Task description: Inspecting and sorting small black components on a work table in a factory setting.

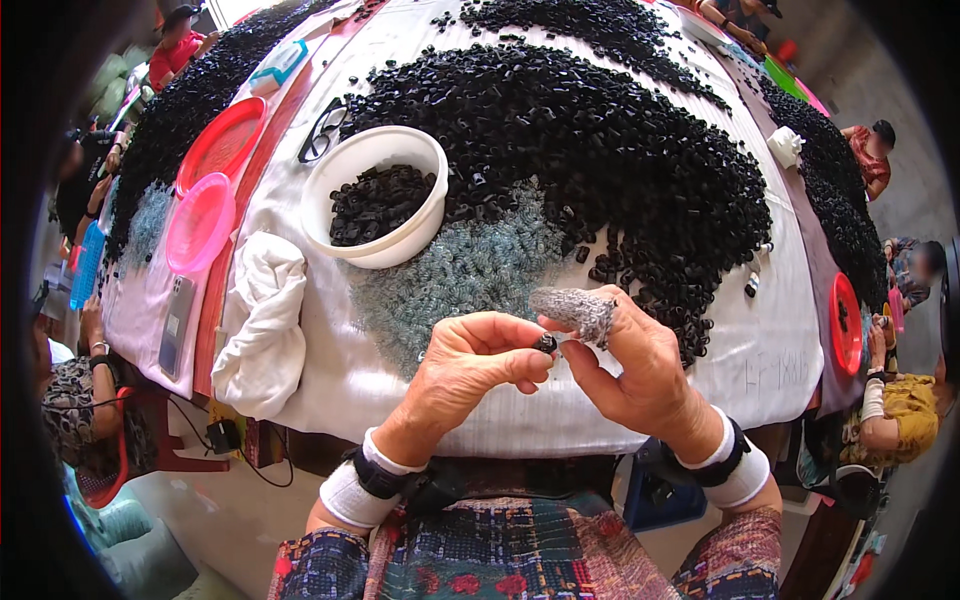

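My left hand pinches a small black plastic piece between thumb and fingers, just above the near table edge. My right hand meets it from the right, fingertips touching the same piece; its forefinger wears a grey knitted finger cover. Behind the hands lies a patch of small pale blue-grey springs. Beyond that spreads a big heap of black plastic pieces. A white bowl partly filled with black pieces stands to the left of the heap.
A crumpled white cloth lies at the table's left edge, eyeglasses behind the bowl. Pink and red dishes and a phone sit on the neighbouring table at left. Other people sit around, left and right.
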Available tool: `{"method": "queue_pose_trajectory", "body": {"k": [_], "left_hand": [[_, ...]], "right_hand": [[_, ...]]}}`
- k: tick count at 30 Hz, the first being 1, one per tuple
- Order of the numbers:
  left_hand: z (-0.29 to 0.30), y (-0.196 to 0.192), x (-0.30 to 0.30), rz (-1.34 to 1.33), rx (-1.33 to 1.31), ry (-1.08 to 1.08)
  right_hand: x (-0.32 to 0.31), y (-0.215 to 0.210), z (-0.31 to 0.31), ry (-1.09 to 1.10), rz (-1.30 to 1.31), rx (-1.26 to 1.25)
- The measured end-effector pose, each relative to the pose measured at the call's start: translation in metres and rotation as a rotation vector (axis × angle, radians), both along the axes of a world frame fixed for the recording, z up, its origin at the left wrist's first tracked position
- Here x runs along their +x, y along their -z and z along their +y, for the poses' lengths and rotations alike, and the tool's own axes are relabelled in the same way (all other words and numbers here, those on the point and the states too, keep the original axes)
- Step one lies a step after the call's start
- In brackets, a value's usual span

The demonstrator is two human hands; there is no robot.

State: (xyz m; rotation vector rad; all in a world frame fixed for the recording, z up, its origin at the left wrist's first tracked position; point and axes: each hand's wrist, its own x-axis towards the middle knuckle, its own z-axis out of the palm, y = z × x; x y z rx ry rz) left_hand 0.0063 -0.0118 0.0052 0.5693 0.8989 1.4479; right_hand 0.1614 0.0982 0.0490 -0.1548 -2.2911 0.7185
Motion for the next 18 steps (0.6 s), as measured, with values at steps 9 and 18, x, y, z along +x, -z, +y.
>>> {"method": "queue_pose_trajectory", "body": {"k": [9,18], "left_hand": [[0.000,0.001,-0.001,0.043,-0.019,-0.016],[-0.001,0.004,-0.005,0.113,0.027,-0.092]], "right_hand": [[-0.002,0.004,-0.001,0.044,-0.060,-0.082],[0.001,-0.001,-0.004,0.021,-0.051,0.152]]}}
